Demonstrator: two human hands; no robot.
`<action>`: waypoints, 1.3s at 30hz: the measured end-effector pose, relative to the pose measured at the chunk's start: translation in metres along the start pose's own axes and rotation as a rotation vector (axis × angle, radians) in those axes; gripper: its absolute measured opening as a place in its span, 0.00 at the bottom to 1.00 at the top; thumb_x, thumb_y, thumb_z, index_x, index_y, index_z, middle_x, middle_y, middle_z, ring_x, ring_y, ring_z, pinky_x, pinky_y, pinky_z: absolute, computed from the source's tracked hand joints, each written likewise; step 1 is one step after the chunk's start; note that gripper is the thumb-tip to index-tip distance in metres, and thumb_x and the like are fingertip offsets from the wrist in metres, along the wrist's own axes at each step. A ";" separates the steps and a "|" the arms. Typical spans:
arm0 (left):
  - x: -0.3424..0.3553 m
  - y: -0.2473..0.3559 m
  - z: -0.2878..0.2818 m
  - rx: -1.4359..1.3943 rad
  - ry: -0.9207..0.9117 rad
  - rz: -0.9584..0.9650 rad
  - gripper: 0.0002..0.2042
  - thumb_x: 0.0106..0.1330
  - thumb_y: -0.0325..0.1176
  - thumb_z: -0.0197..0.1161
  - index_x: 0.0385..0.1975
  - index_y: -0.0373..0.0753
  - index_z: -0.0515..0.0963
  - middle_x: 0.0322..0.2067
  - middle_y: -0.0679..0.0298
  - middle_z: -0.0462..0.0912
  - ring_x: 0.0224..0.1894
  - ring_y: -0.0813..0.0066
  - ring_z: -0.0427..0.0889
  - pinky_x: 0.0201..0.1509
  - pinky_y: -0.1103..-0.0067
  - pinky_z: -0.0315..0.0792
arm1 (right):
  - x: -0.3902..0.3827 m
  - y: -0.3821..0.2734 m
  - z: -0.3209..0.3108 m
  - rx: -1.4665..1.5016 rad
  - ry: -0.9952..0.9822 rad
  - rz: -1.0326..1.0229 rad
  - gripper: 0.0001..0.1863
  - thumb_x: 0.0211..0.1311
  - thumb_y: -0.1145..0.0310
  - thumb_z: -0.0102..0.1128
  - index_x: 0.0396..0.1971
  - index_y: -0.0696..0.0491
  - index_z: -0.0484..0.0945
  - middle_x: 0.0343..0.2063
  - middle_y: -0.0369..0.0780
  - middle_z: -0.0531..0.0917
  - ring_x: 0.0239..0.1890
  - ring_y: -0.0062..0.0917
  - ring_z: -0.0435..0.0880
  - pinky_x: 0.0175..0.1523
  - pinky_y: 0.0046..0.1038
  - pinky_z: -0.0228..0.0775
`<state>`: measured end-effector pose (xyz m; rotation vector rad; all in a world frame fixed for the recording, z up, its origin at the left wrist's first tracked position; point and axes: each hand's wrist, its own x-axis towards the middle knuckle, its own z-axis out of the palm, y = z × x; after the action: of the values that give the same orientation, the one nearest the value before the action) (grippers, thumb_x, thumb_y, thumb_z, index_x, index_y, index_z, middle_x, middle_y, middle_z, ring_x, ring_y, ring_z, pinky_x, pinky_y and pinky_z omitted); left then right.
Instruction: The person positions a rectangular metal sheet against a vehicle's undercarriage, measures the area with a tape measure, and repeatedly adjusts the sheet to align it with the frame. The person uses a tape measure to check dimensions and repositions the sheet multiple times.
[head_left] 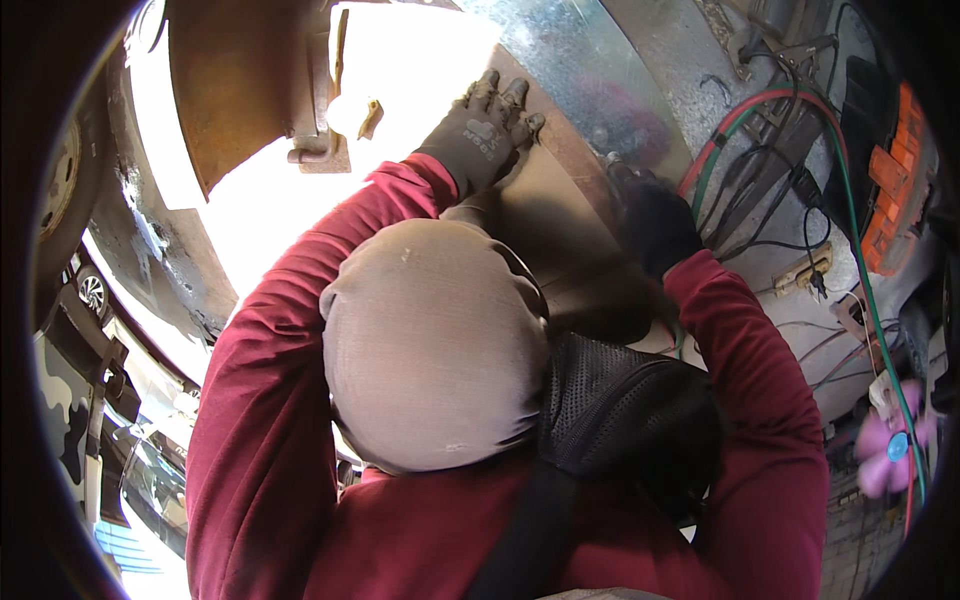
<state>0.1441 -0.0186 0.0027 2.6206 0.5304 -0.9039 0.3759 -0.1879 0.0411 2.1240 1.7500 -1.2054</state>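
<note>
My left hand [485,135], in a dark grey work glove, lies with its fingers spread on a brown, rust-toned metal sheet [570,170]. Bright sunlight washes out the surface to its left. Farther right, my right hand [652,222], in a black glove, reaches to the edge strip of the same sheet. Its fingertips stretch onto the strip, while the rest of the hand is in shadow. Beyond the strip lies a shiny bluish-grey metal sheet [575,55]. A rounded beige cloth-covered form [430,340] between my arms hides part of the brown sheet.
A black mesh pouch [625,420] hangs at my chest. Red and green hoses [845,150] and black cables curve along the right, near an orange object [890,180] and a pink-bladed fan [890,440]. At left stand a curved brown metal piece [245,90] and parked vehicles [150,480].
</note>
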 end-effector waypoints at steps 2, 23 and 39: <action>0.000 0.002 0.000 0.005 -0.005 -0.013 0.29 0.82 0.51 0.48 0.82 0.60 0.62 0.84 0.51 0.51 0.84 0.35 0.48 0.83 0.49 0.57 | -0.018 0.010 0.010 -0.006 -0.037 0.060 0.24 0.78 0.61 0.52 0.70 0.48 0.75 0.49 0.53 0.86 0.46 0.51 0.90 0.50 0.50 0.84; 0.003 0.007 -0.007 0.135 -0.062 -0.001 0.34 0.79 0.55 0.56 0.83 0.59 0.60 0.84 0.49 0.49 0.84 0.32 0.47 0.84 0.50 0.55 | -0.108 0.058 0.033 0.015 -0.171 0.178 0.27 0.76 0.61 0.55 0.72 0.47 0.73 0.50 0.51 0.84 0.48 0.52 0.88 0.52 0.50 0.82; 0.000 0.001 -0.003 0.017 -0.033 0.025 0.34 0.78 0.51 0.57 0.82 0.55 0.61 0.84 0.47 0.50 0.84 0.32 0.47 0.83 0.49 0.56 | 0.099 -0.041 -0.042 0.170 0.085 -0.143 0.28 0.78 0.55 0.51 0.73 0.46 0.73 0.60 0.55 0.80 0.60 0.53 0.84 0.65 0.51 0.76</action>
<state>0.1465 -0.0183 0.0052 2.6162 0.4822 -0.9463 0.3606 -0.0753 0.0207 2.2052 1.9288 -1.3636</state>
